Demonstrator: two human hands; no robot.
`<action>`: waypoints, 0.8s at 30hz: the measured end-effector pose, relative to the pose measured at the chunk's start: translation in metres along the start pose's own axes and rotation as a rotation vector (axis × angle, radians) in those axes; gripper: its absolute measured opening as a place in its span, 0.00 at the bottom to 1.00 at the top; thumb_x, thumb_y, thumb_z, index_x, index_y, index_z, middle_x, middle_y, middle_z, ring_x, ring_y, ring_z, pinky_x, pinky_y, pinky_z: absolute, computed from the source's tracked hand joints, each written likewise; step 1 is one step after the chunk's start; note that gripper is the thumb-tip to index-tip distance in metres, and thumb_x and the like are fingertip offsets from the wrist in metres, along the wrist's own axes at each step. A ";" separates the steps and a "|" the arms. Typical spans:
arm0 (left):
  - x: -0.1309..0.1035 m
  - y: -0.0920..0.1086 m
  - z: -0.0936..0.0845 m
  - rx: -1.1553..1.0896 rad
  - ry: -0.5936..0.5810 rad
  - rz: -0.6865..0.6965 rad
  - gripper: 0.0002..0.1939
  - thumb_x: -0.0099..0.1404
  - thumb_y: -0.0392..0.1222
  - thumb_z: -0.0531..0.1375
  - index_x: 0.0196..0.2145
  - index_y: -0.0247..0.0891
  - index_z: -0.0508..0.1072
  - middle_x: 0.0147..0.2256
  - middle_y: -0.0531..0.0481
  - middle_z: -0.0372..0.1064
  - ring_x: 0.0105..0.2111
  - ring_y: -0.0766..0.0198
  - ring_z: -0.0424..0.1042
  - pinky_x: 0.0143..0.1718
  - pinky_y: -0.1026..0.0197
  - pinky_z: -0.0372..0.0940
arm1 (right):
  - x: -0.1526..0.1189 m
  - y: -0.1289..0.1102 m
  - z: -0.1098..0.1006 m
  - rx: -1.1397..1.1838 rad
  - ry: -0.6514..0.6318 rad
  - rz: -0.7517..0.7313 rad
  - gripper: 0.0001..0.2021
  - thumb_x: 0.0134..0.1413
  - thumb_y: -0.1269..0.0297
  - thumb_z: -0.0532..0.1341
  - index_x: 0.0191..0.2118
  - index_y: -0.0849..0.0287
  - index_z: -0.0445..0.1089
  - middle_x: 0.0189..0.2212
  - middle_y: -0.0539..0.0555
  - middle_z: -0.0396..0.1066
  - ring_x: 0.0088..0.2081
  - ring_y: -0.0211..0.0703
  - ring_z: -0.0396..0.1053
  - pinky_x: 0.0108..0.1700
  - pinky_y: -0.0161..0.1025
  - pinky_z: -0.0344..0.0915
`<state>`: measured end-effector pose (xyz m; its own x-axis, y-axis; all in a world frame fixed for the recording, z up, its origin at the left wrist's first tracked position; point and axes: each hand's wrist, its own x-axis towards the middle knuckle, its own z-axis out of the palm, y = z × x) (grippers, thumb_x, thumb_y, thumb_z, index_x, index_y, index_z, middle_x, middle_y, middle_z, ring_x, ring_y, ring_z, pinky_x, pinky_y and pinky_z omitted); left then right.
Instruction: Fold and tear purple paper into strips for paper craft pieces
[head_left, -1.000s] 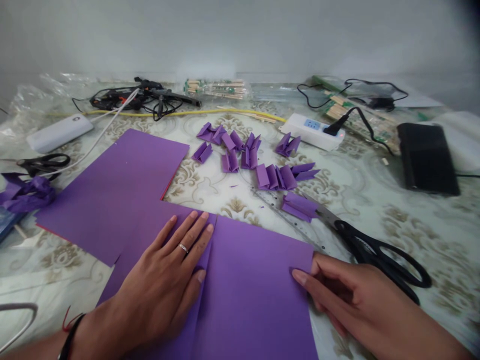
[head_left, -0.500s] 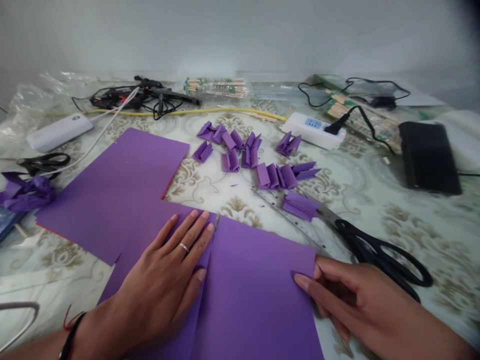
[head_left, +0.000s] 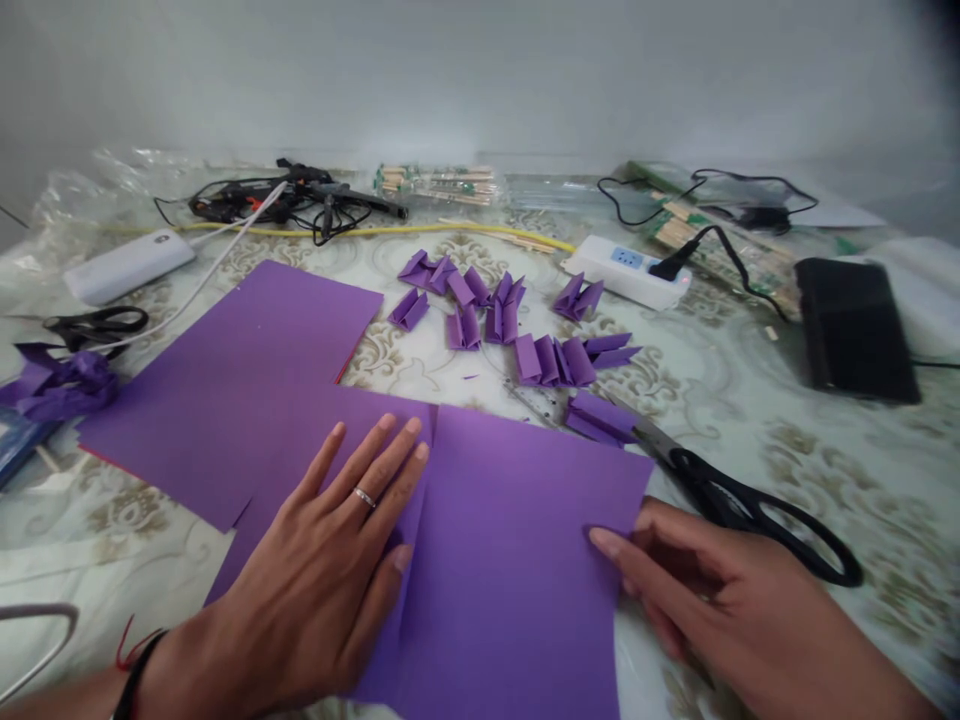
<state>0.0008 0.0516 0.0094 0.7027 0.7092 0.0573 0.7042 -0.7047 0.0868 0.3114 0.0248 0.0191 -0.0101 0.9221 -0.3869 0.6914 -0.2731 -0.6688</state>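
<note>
Note nearest the bare left hand (head_left: 330,550), palm down with fingers extended, released and pressing on a flat purple paper panel (head_left: 262,520). Note, across from it, the bare right hand (head_left: 712,580), grasping between thumb and fingers the right edge of a smooth purple paper sheet (head_left: 517,540). Observe this sheet between the hands, its left edge just beside the left fingertips; whether joined to the panel, impossible to tell. See, beyond the right hand, large black-handled metal scissors (head_left: 697,480), with blades pointing toward a folded purple paper strip (head_left: 600,418); see also, just beyond the sheet, part of a transparent perforated ruler (head_left: 536,405). Locate, beyond and left of the left hand, a flat purple paper stack (head_left: 225,360) with a red edge, and farther left a crumpled purple paper bunch (head_left: 60,385) near smaller black-handled scissors (head_left: 97,325). Find, ahead of and between the hands, small folded purple paper pieces (head_left: 555,360) on a cream, brown-patterned tablecloth (head_left: 712,390). Compare, farther out, a white oblong device (head_left: 131,265) to the left, a white power strip (head_left: 626,270) with a black plug, and a black rectangular case (head_left: 855,330) beyond the right hand. Observe farthest a yellow cable (head_left: 450,227), a black cable tangle (head_left: 285,195) and plastic-wrapped wooden sticks (head_left: 435,183).
</note>
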 end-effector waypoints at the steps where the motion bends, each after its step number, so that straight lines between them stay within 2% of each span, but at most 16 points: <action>1: 0.000 0.000 0.001 0.000 -0.001 0.004 0.36 0.76 0.41 0.51 0.76 0.29 0.45 0.77 0.40 0.42 0.77 0.52 0.35 0.76 0.45 0.28 | 0.001 0.000 0.000 -0.006 0.018 -0.008 0.22 0.63 0.47 0.56 0.21 0.53 0.60 0.14 0.48 0.62 0.18 0.39 0.60 0.22 0.35 0.59; 6: 0.000 -0.002 0.006 -0.011 -0.044 0.001 0.35 0.78 0.43 0.50 0.76 0.29 0.45 0.76 0.40 0.43 0.77 0.53 0.37 0.76 0.45 0.31 | 0.004 0.004 0.001 0.019 -0.072 0.012 0.21 0.65 0.47 0.57 0.23 0.52 0.61 0.12 0.46 0.62 0.16 0.40 0.63 0.22 0.34 0.61; 10: 0.001 -0.002 0.007 -0.013 -0.022 -0.010 0.34 0.78 0.41 0.50 0.77 0.34 0.46 0.77 0.44 0.42 0.77 0.52 0.36 0.76 0.44 0.33 | 0.005 0.005 0.004 -0.044 -0.044 0.003 0.23 0.62 0.46 0.57 0.21 0.52 0.58 0.12 0.46 0.59 0.16 0.39 0.58 0.20 0.35 0.56; 13: 0.001 -0.001 0.007 -0.013 -0.018 -0.001 0.33 0.78 0.41 0.50 0.76 0.33 0.48 0.77 0.42 0.42 0.77 0.50 0.37 0.76 0.43 0.33 | 0.004 0.006 0.005 -0.108 -0.040 -0.022 0.22 0.61 0.46 0.56 0.21 0.53 0.57 0.15 0.47 0.59 0.19 0.39 0.56 0.21 0.35 0.54; 17: 0.001 -0.001 0.006 -0.006 -0.024 0.001 0.33 0.78 0.41 0.50 0.76 0.32 0.49 0.77 0.39 0.41 0.77 0.49 0.38 0.76 0.42 0.35 | 0.003 0.009 0.005 -0.133 -0.068 -0.032 0.23 0.63 0.46 0.55 0.22 0.53 0.58 0.18 0.48 0.60 0.22 0.40 0.57 0.23 0.35 0.55; 24: 0.001 -0.001 0.006 -0.006 -0.009 0.006 0.34 0.78 0.40 0.50 0.76 0.33 0.47 0.77 0.42 0.39 0.77 0.51 0.36 0.76 0.45 0.32 | 0.000 0.013 0.003 -0.145 -0.149 -0.007 0.23 0.65 0.45 0.53 0.24 0.54 0.62 0.20 0.50 0.63 0.24 0.42 0.60 0.25 0.37 0.59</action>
<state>0.0013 0.0526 0.0036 0.7078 0.7047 0.0491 0.6993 -0.7088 0.0924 0.3185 0.0204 0.0085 -0.1145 0.8702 -0.4791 0.7875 -0.2145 -0.5778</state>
